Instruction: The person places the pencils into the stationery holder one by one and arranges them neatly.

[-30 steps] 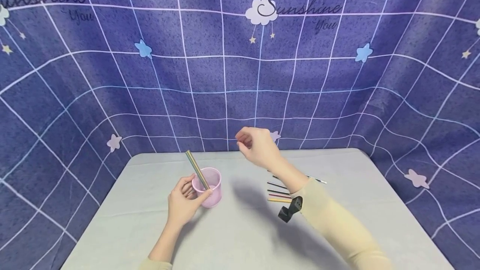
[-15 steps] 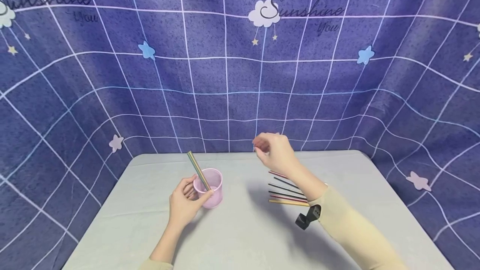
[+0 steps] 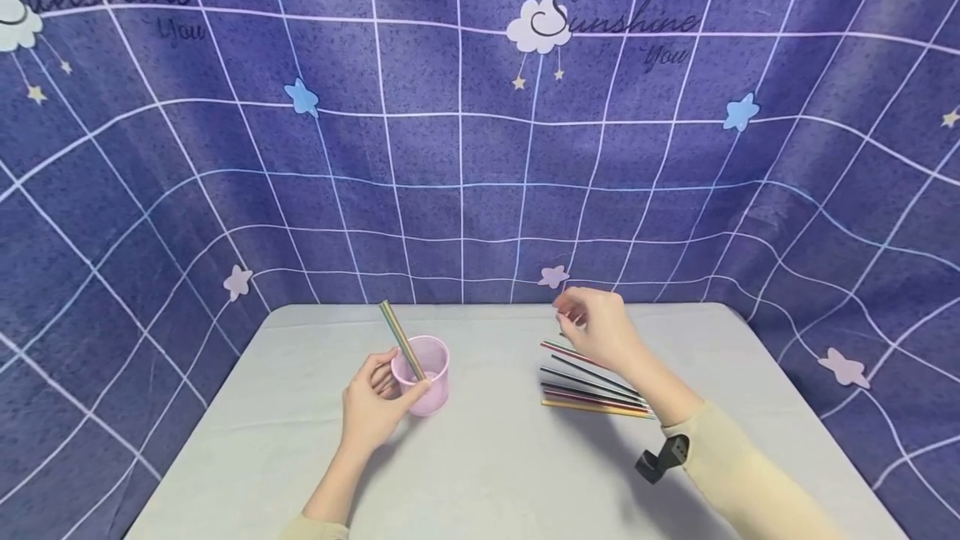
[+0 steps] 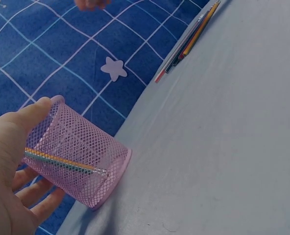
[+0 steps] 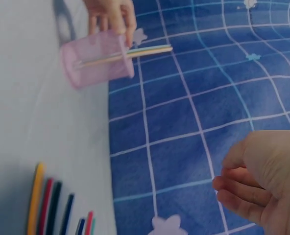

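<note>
A pink mesh pencil cup (image 3: 433,398) stands on the left half of the table, gripped around its side by my left hand (image 3: 371,413). Inside it lean a few colored pencils (image 4: 61,161), yellow and teal among them, their upper ends above the rim. My right hand (image 3: 600,327) hovers over the far ends of several loose pencils (image 3: 592,402) lying on the right. Its fingers are loosely bent with nothing between them, as the right wrist view of the hand (image 5: 267,181) shows. Part of the loose pencils is hidden under the right forearm.
A pale cloth covers the table (image 3: 480,473). Behind it and at both sides hangs a blue grid-patterned curtain (image 3: 487,148) with stars and clouds. A small black camera mount (image 3: 663,457) sits on the right wrist.
The right hand has moved right and lower, away from the cup toward the loose pencils, uncovering more of them. The left hand and cup stay where they were.
</note>
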### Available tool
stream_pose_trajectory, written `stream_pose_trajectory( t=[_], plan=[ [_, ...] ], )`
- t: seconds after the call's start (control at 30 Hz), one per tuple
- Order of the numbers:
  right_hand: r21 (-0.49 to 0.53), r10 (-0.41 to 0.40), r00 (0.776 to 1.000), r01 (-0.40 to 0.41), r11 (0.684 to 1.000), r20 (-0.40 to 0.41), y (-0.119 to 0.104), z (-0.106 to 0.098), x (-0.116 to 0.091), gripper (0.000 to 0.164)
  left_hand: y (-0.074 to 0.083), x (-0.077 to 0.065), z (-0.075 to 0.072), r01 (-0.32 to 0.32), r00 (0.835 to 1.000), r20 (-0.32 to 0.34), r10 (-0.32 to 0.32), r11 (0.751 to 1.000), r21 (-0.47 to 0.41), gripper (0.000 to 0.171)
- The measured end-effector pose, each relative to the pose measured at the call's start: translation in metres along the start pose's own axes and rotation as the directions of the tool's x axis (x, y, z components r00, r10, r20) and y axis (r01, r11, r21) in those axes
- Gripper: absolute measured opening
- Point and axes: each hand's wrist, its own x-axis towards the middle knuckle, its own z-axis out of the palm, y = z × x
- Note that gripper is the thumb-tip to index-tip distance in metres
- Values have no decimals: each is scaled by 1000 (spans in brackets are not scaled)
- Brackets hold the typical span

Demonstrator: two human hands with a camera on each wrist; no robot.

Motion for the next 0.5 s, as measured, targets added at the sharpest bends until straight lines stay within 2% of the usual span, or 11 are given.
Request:
stream_pose_trajectory(
  t=[0.23,0.5],
  plan=[
    [-40,53,998,-51,998,37,20,-5,-25,11,-1,0,2,-8,1000,2,8,1000,13,68],
    [-52,40,999,-38,998,35,38,-6,-47,12,1,1,2,-28,1000,2,28,1000,13,67]
  ],
)
